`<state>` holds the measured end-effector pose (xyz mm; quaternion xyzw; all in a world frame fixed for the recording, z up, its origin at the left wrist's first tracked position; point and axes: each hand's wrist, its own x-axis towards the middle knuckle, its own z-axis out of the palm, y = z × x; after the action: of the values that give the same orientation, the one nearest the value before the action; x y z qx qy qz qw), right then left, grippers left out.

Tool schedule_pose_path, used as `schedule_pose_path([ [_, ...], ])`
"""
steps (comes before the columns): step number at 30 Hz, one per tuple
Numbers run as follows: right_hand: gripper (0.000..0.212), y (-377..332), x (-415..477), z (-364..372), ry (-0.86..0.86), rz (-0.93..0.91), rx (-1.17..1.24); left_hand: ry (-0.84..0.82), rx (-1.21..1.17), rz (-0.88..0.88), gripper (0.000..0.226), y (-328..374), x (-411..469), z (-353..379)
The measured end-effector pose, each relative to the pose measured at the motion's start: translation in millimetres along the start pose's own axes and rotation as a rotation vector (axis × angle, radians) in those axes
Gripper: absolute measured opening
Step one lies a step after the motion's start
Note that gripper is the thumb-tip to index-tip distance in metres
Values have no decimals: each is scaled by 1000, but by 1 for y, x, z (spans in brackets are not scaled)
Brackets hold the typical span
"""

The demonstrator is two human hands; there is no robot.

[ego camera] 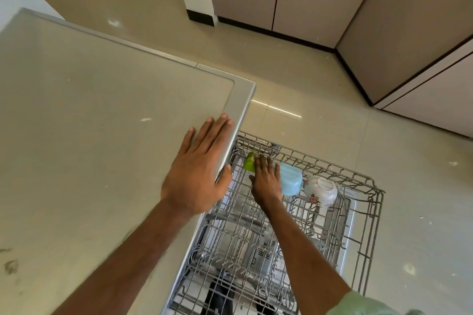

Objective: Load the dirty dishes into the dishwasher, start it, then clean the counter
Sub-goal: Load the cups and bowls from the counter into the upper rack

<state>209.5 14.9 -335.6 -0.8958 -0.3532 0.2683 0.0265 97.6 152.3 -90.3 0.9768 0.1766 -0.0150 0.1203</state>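
You are in the loading step: the wire rack of the dishwasher stands pulled out over the floor at 5 o'clock in the view, and three pieces already sit along its far edge, at the rack's 12 o'clock side. The green cup is the one in hand. It lies in the far left corner of the rack, just under the lip of the table, with the blue cup just beside it at its 3 o'clock and the white flowered cup a little further on along the same line. Your right hand reaches down into the rack with its back to the camera and its fingers laid over the green cup. They touch it, but whether they grip it or only rest on it I cannot tell from this angle. Your left hand, at 9 o'clock of the right, is spread flat with fingers straight, palm pressed on the table's corner edge and the thumb hooked over the lip; it holds nothing and looks to be bracing you. The next move, as I judge it, calls for seating the green cup steadily between the tines, clear of the blue cup, then letting go and drawing the right hand up without snagging the wires. Starting the machine and wiping the table are not yet done.
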Motion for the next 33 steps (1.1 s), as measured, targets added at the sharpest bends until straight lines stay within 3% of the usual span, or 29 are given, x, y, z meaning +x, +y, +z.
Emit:
schedule_pose_path([
  [10, 66, -19, -56, -46, 45, -74, 4, 35, -12, 13, 84, -2, -1, 3],
  [16, 61, -40, -122, -128, 245, -177, 123, 32, -45, -38, 72, 12, -18, -5],
  [21, 47, -76, -164, -174, 455, -343, 233, 41, -220, -300, 62, 15, -115, -28],
  [25, 39, -152, -203, -172, 500, -547, 333, 143, -237, -558, 61, -2, -213, -60],
  [33, 36, -349, -344, -92, 339, -1112, 323, 459, -279, -1056, 43, -27, -456, -92],
])
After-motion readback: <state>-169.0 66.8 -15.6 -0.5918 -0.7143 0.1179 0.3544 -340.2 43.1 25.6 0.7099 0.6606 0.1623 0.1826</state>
